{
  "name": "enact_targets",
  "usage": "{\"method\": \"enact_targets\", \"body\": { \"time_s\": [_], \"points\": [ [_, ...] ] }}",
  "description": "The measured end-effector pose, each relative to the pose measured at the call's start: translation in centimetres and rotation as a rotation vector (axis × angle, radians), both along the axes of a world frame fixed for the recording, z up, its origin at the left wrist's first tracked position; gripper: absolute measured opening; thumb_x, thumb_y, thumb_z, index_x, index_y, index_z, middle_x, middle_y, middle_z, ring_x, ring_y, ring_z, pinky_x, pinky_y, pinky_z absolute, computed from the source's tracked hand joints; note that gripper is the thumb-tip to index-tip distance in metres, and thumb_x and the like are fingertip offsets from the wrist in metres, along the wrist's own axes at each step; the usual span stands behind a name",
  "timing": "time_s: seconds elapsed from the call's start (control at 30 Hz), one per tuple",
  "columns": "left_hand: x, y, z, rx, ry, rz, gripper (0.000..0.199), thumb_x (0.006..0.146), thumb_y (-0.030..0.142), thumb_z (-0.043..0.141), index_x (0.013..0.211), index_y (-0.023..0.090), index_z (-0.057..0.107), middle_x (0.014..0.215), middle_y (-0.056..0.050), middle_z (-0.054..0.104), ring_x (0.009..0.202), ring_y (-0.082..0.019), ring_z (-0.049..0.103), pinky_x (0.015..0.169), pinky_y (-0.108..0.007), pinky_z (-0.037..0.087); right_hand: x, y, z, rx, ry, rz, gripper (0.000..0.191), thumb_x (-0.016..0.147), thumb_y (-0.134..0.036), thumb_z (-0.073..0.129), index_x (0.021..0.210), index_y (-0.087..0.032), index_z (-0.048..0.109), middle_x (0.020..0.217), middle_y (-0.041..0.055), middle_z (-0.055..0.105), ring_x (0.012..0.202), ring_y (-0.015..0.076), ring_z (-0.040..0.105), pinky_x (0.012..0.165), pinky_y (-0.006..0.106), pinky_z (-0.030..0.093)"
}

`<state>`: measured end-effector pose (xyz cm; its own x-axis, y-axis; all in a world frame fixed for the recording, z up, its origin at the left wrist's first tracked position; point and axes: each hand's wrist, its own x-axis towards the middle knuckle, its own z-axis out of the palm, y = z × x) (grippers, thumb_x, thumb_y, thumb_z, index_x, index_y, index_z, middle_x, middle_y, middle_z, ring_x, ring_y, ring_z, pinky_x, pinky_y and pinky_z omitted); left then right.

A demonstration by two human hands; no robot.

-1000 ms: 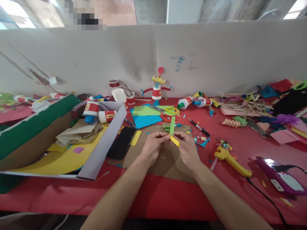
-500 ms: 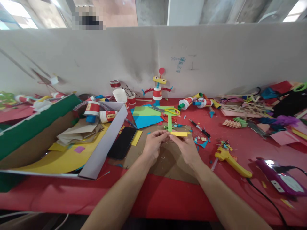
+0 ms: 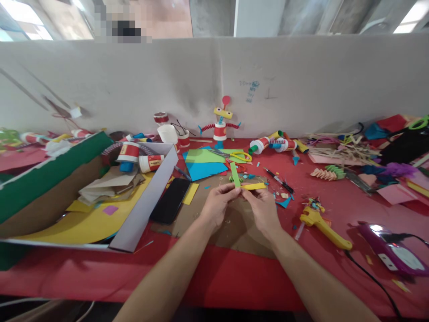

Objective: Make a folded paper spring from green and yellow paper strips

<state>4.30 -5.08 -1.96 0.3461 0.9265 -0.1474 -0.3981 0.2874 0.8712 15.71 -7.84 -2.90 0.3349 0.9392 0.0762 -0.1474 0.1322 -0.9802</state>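
A green paper strip (image 3: 235,174) and a yellow paper strip (image 3: 255,185) meet at an angle between my fingertips, above a brown cardboard sheet (image 3: 231,232). My left hand (image 3: 216,205) pinches the joined end at the foot of the green strip. From the other side, my right hand (image 3: 263,206) grips the same joint, with the yellow strip pointing right over its fingers. The green strip points up and away from me. Just behind my fingers lies a small green paper coil (image 3: 247,179).
Yellow-handled scissors (image 3: 241,155) lie on green and blue sheets. A paper-cup figure (image 3: 220,130) stands at the wall. Left are a phone (image 3: 170,200) and an open box (image 3: 127,223); right, a pen (image 3: 279,180), a yellow glue gun (image 3: 330,229) and a purple device (image 3: 395,250).
The green strip has tilted from nearly upright to leaning left. The yellow strip has shifted slightly right and its outer end has risen. Both hands have moved a little.
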Motion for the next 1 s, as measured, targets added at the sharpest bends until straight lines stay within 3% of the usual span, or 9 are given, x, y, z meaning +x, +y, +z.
{"method": "enact_targets", "body": {
  "time_s": [0.17, 0.3, 0.6, 0.77, 1.0],
  "points": [
    [-0.2, 0.1, -0.5, -0.002, 0.029, 0.033, 0.025, 0.059, 0.028, 0.076, 0.079, 0.014, 0.071, 0.073, -0.005, 0.067, 0.066, -0.011, 0.057, 0.070, -0.025, 0.042, 0.0, -0.1, -0.4, 0.018, -0.099, 0.035, 0.020, 0.072, -0.033, 0.063, 0.084, -0.018, 0.067, 0.081, 0.0041, 0.068, 0.075, 0.0182, 0.062, 0.070, 0.031, 0.047],
    [-0.1, 0.4, -0.5, -0.083, -0.016, 0.082, 0.023, 0.053, 0.026, 0.079, 0.069, 0.012, 0.069, 0.064, -0.003, 0.063, 0.059, -0.009, 0.054, 0.063, -0.022, 0.042, 0.2, 0.0, -0.8, 0.023, -0.226, -0.014, 0.017, 0.071, -0.033, 0.063, 0.079, -0.018, 0.067, 0.089, 0.0050, 0.065, 0.078, 0.0179, 0.060, 0.070, 0.030, 0.047],
    [-0.8, 1.3, -0.5, -0.245, -0.087, 0.106, 0.013, 0.060, 0.015, 0.074, 0.060, 0.012, 0.061, 0.058, -0.001, 0.057, 0.055, -0.008, 0.054, 0.057, -0.019, 0.044, -0.1, -0.1, -0.8, 0.045, -0.191, 0.117, 0.026, 0.071, -0.028, 0.064, 0.095, -0.021, 0.059, 0.091, 0.0025, 0.060, 0.074, 0.0142, 0.056, 0.067, 0.028, 0.046],
    [-0.6, 1.0, -0.4, -0.222, -0.081, 0.080, 0.013, 0.058, 0.015, 0.075, 0.062, 0.012, 0.063, 0.058, -0.001, 0.057, 0.052, -0.007, 0.050, 0.053, -0.019, 0.043, -0.2, -0.2, -0.6, 0.069, -0.180, 0.205, 0.026, 0.074, -0.034, 0.063, 0.097, -0.022, 0.059, 0.086, 0.0027, 0.064, 0.075, 0.0162, 0.060, 0.071, 0.031, 0.048],
    [-0.8, 0.8, -0.3, -0.276, -0.218, -0.019, 0.012, 0.062, 0.012, 0.073, 0.070, 0.012, 0.064, 0.064, 0.000, 0.059, 0.056, -0.005, 0.053, 0.056, -0.015, 0.043, 0.1, -0.2, -0.3, 0.136, -0.355, 0.165, 0.027, 0.075, -0.036, 0.062, 0.099, -0.023, 0.062, 0.092, 0.0044, 0.064, 0.079, 0.0175, 0.060, 0.069, 0.031, 0.049]
  ]
}}
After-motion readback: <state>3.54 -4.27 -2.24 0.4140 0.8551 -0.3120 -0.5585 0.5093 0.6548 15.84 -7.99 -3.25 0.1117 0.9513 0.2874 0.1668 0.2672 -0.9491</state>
